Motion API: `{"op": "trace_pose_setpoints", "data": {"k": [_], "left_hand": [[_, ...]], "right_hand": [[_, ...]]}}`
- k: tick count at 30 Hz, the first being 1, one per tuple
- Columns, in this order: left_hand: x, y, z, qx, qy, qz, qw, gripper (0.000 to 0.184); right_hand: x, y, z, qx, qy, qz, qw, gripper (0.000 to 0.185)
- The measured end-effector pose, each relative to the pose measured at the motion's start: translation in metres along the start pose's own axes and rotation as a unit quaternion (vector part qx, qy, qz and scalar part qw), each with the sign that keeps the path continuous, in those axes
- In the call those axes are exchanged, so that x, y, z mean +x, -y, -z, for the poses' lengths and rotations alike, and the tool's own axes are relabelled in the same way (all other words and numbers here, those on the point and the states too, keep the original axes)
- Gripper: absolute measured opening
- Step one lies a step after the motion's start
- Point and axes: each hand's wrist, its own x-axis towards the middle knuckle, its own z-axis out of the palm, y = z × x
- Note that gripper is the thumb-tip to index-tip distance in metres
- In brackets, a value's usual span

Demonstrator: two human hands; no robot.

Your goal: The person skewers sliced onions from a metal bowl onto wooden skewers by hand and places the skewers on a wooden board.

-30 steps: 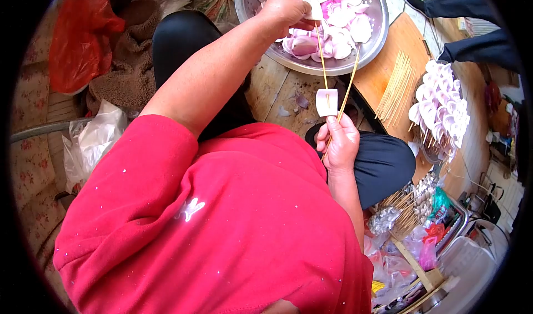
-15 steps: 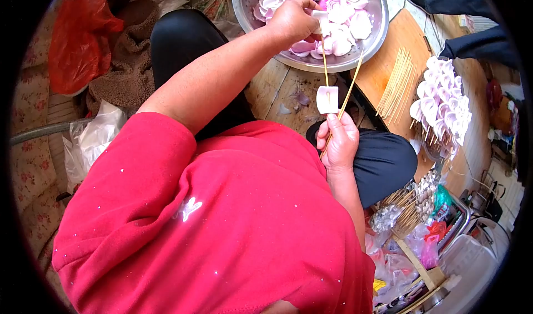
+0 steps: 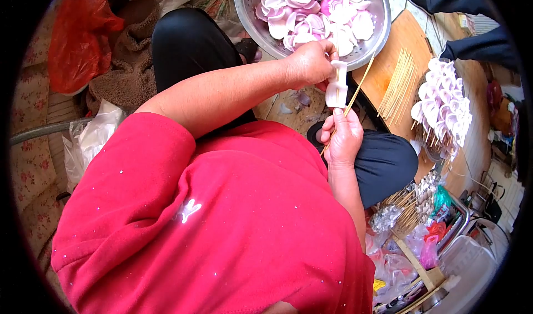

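Observation:
My left hand (image 3: 313, 64) is closed on a pale onion piece (image 3: 338, 70) on a thin bamboo skewer. Just below, a second pale onion piece (image 3: 336, 96) is threaded on the same skewer. My right hand (image 3: 344, 136) grips the lower end of that skewer, thumb against the lower piece. Another bamboo skewer (image 3: 361, 84) slants up from the same hand, bare along its visible length. Beyond my left hand stands a metal colander (image 3: 383, 20) full of loose pink and white onion pieces (image 3: 305, 14).
Bare skewers (image 3: 398, 86) lie on a wooden board (image 3: 413, 34) to the right. Beside them is a cluster of skewered onion pieces (image 3: 441, 100). Lower right are foil-like skewered bundles (image 3: 408, 206) and plastic bags (image 3: 394, 267). Another person's legs (image 3: 466, 23) are at upper right.
My left hand has come down toward my right hand, sliding the upper onion piece along the skewer until it sits against the lower one. My right hand has shifted slightly right.

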Motion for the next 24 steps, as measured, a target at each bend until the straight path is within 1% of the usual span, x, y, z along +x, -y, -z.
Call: {"op": "trace_pose_setpoints", "data": {"k": [3, 4, 5, 6, 7, 8, 9, 10, 12, 13, 15, 16, 18, 19, 20, 22, 23, 24], "left_hand": [[0.009, -0.014, 0.010, 0.019, 0.027, 0.012, 0.999, 0.019], [0.018, -0.019, 0.020, 0.027, 0.004, 0.010, 1.000, 0.020], [0.034, -0.021, 0.032, 0.110, -0.052, -0.041, 0.992, 0.018], [0.050, -0.023, 0.047, 0.221, -0.139, -0.126, 0.957, 0.021], [0.067, -0.027, 0.061, 0.233, -0.214, -0.134, 0.939, 0.026], [0.080, -0.028, 0.074, 0.296, -0.299, -0.196, 0.886, 0.030], [0.085, -0.034, 0.083, 0.354, -0.331, -0.201, 0.851, 0.027], [0.090, -0.040, 0.092, 0.427, -0.324, -0.160, 0.829, 0.030], [0.101, -0.039, 0.105, 0.496, -0.315, -0.130, 0.799, 0.034], [0.106, -0.036, 0.108, 0.498, -0.314, -0.132, 0.798, 0.034], [0.108, -0.035, 0.108, 0.552, -0.264, -0.101, 0.785, 0.031], [0.109, -0.035, 0.109, 0.552, -0.262, -0.103, 0.785, 0.031], [0.110, -0.035, 0.108, 0.555, -0.273, -0.098, 0.780, 0.026], [0.114, -0.033, 0.109, 0.536, -0.287, -0.110, 0.786, 0.021], [0.111, -0.035, 0.108, 0.537, -0.286, -0.109, 0.786, 0.021], [0.104, -0.038, 0.105, 0.587, -0.260, -0.171, 0.747, 0.020], [0.093, -0.046, 0.098, 0.588, -0.259, -0.171, 0.747, 0.020], [0.078, -0.057, 0.087, 0.607, -0.168, -0.153, 0.761, 0.020]], "right_hand": [[0.006, 0.003, -0.001, 0.000, -0.010, 0.008, 1.000, 0.014], [0.007, 0.004, -0.001, 0.004, -0.020, 0.016, 1.000, 0.015], [0.007, 0.005, -0.001, 0.005, -0.026, 0.015, 1.000, 0.015], [0.007, 0.004, 0.000, 0.006, -0.027, 0.016, 0.999, 0.015], [0.007, 0.002, 0.002, 0.007, -0.022, 0.010, 1.000, 0.015], [0.007, 0.001, 0.003, 0.008, -0.016, 0.005, 1.000, 0.015], [0.006, 0.002, 0.002, -0.005, -0.015, 0.004, 1.000, 0.016], [0.006, 0.002, 0.003, -0.008, -0.012, 0.005, 1.000, 0.016], [0.004, 0.003, 0.003, 0.004, -0.020, -0.003, 1.000, 0.016], [0.004, 0.003, 0.004, 0.006, -0.021, -0.001, 1.000, 0.016], [0.005, 0.001, 0.006, 0.002, -0.024, -0.011, 1.000, 0.016], [0.006, 0.000, 0.007, 0.003, -0.026, -0.009, 1.000, 0.016], [0.007, -0.001, 0.009, 0.008, -0.021, -0.016, 1.000, 0.015], [0.007, 0.000, 0.008, 0.002, -0.023, -0.018, 1.000, 0.015], [0.008, 0.001, 0.007, 0.002, -0.024, -0.018, 1.000, 0.015], [0.007, 0.004, 0.005, -0.003, -0.018, -0.017, 1.000, 0.015], [0.006, 0.005, 0.004, -0.003, -0.019, -0.018, 1.000, 0.015], [0.005, 0.007, 0.003, -0.011, -0.012, -0.018, 1.000, 0.015]]}}
